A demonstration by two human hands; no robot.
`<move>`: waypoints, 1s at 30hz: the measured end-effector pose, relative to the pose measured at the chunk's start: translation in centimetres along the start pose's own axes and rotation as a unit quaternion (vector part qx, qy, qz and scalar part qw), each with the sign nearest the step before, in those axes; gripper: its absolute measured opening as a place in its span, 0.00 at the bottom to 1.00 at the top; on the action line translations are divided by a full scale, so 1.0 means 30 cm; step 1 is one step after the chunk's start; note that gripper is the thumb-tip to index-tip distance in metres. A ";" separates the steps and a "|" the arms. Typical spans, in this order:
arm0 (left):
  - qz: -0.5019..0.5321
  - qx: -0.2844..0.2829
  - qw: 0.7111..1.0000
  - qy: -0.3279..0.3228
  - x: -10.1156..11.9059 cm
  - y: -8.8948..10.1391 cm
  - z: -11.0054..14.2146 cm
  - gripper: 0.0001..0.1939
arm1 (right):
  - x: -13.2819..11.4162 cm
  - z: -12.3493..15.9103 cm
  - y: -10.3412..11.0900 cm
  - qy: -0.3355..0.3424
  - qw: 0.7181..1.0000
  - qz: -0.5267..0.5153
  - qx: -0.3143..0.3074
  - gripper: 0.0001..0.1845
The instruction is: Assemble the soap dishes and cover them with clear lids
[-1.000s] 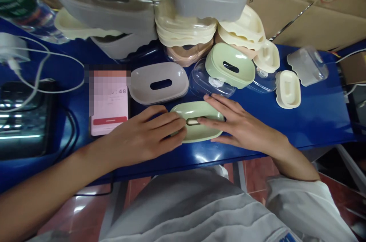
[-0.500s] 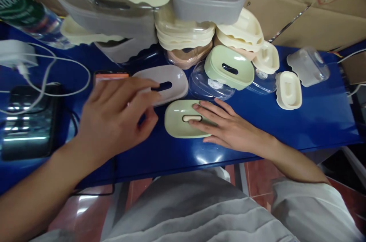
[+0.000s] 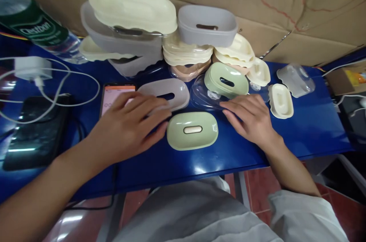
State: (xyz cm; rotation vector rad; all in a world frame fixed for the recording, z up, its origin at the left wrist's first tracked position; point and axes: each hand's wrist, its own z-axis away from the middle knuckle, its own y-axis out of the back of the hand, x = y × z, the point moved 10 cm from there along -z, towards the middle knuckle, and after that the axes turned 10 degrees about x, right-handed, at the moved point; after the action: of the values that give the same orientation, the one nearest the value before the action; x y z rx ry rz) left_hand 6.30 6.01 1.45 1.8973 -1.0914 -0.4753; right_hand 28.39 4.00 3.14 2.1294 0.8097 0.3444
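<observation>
Pale-green oval soap tray [image 3: 192,130], slotted, lies between open left hand [image 3: 130,127] and right hand [image 3: 249,117].

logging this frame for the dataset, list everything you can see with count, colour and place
green tray: 1, pale green, front of table between the hands
grey tray: 1, light grey, behind it, under left fingers
green dish on clear lid: 1, green, centre
stacked dishes: several, cream, grey, peach, along the cardboard
small cream tray: 1, right
clear lid: 1, far right
phone: 1, lit screen, left of centre
charger and cable: 1, white, left
bottle: 1, green label, far left
table: 1, blue
left hand: open, on grey tray
right hand: open, flat on table
</observation>
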 end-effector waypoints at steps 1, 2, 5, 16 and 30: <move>0.023 -0.010 0.999 -0.036 0.028 -0.006 0.003 0.10 | -0.005 0.002 -0.011 0.000 1.000 0.007 -0.009 0.11; 0.041 -0.023 0.997 -0.062 0.051 -0.016 0.007 0.10 | -0.010 0.005 -0.029 0.002 0.999 0.022 -0.024 0.12; 0.058 -0.061 0.994 -0.074 0.082 -0.051 0.016 0.14 | -0.011 0.024 -0.096 0.002 0.992 0.089 -0.086 0.22; 0.066 -0.058 0.994 -0.068 0.081 -0.066 0.024 0.16 | -0.005 0.061 -0.028 -0.003 1.000 0.002 0.005 0.28; 0.060 0.026 0.995 -0.078 0.077 -0.034 0.025 0.17 | -0.174 0.022 -0.025 0.065 0.970 -0.232 -0.026 0.09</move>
State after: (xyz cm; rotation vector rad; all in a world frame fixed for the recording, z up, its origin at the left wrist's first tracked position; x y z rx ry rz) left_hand 7.57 3.94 0.41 1.8511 -1.3239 -0.5373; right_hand 24.45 0.54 2.30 1.8106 1.3246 0.2524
